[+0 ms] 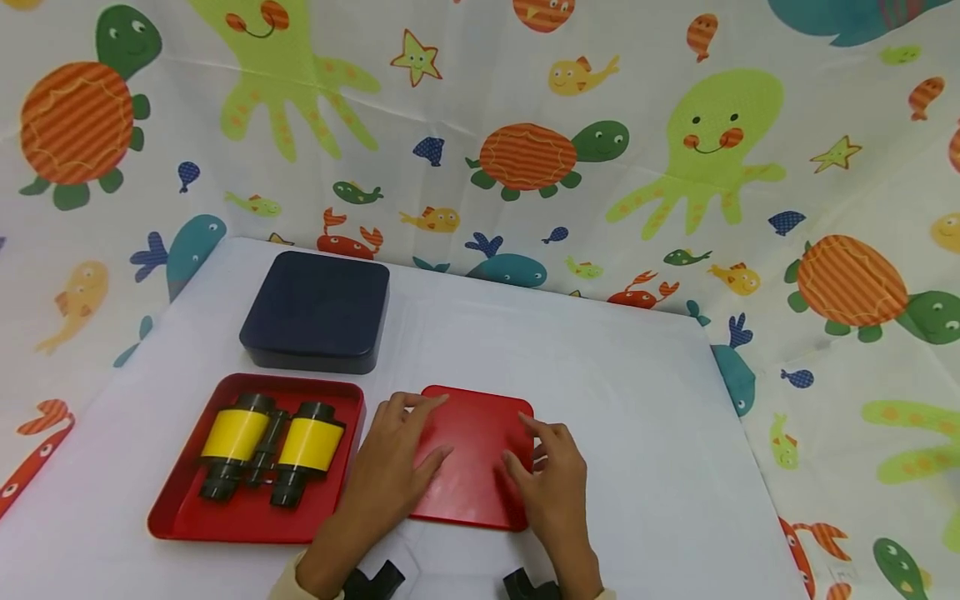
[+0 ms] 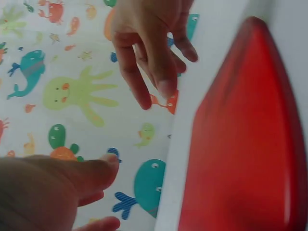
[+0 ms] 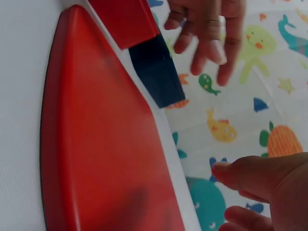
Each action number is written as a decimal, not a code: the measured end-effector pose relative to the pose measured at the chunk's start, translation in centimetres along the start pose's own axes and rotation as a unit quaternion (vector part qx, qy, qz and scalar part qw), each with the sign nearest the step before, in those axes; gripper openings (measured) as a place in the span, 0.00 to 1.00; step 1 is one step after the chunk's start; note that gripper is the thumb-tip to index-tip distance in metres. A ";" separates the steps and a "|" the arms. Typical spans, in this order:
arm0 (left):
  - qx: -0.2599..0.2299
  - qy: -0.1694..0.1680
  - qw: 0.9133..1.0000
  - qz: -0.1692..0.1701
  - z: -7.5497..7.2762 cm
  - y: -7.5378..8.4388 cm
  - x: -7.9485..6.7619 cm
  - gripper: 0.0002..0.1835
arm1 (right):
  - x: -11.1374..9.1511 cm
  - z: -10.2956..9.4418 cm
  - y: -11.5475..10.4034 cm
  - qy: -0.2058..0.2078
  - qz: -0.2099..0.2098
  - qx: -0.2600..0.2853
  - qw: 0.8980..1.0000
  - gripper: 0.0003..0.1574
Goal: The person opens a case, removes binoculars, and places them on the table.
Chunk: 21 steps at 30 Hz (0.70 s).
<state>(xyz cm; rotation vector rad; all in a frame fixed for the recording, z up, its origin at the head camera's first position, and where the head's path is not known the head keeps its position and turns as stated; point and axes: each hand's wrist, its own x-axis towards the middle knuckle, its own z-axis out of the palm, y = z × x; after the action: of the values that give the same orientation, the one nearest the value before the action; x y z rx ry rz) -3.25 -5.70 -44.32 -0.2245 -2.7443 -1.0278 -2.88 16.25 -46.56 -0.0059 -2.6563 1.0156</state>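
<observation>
A smooth red rectangular piece with rounded corners, like an upturned box or lid (image 1: 476,467), lies on the white table in front of me. My left hand (image 1: 390,467) hovers at its left edge with thumb and fingers apart. At the right edge my right hand (image 1: 555,479) hangs over it, fingers loosely bent and thumb spread. Neither hand holds anything. Both wrist views show the raised side wall of the red piece (image 2: 245,139), with the hands above its top face.
Left of my left hand is a shallow red tray (image 1: 217,527) holding black and yellow binoculars (image 1: 311,444). Behind the tray sits a dark navy box (image 1: 318,304). A curtain printed with sea animals (image 1: 465,92) surrounds the table's back and sides.
</observation>
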 end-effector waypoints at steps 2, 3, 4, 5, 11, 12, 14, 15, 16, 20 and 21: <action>-0.009 -0.001 1.000 0.004 -0.9 0.5 0.1 0.38 | 0.1 0.2 -0.4 0.003 -0.026 0.011 1.000 0.38; -0.016 -0.004 1.000 0.002 -1.3 0.6 0.2 0.37 | 0.1 0.2 -0.6 0.003 -0.037 0.017 0.999 0.38; -0.025 -0.007 1.000 0.000 -1.7 0.8 0.2 0.36 | 0.1 0.3 -0.7 0.002 -0.047 0.021 0.999 0.38; -0.036 -0.012 0.999 -0.003 -2.2 0.9 0.1 0.36 | 0.1 0.4 -0.9 -0.001 -0.057 0.027 0.998 0.38; -0.075 -0.038 0.996 -0.035 -5.0 0.4 -0.3 0.33 | 0.1 0.7 -2.4 -0.040 -0.087 0.038 0.995 0.39; -0.074 -0.038 0.996 -0.038 -5.4 0.2 -0.4 0.32 | 0.2 0.7 -2.8 -0.046 -0.092 0.038 0.994 0.40; -0.071 -0.032 0.996 -0.042 -6.2 -0.6 -0.5 0.32 | 0.2 0.8 -3.4 -0.053 -0.104 0.037 0.992 0.41; -0.069 -0.029 0.996 -0.045 -6.6 -1.0 -0.5 0.32 | 0.3 0.8 -3.8 -0.056 -0.110 0.038 0.992 0.42; -0.067 -0.024 0.996 -0.047 -6.9 -1.4 -0.6 0.31 | 0.3 0.9 -4.1 -0.059 -0.116 0.041 0.991 0.42; -0.061 -0.013 0.996 -0.064 -8.1 -3.0 -0.9 0.30 | 0.6 1.5 -5.6 -0.072 -0.138 0.059 0.986 0.43; -0.058 -0.010 0.996 -0.069 -8.3 -3.3 -1.0 0.30 | 0.7 1.6 -6.0 -0.076 -0.143 0.062 0.985 0.42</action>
<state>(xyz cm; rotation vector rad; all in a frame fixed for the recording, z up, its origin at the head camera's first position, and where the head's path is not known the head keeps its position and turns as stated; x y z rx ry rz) -1.89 -13.75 -40.51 -0.0628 -2.7539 -1.2290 -3.36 10.81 -43.61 0.4829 -2.6177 1.1192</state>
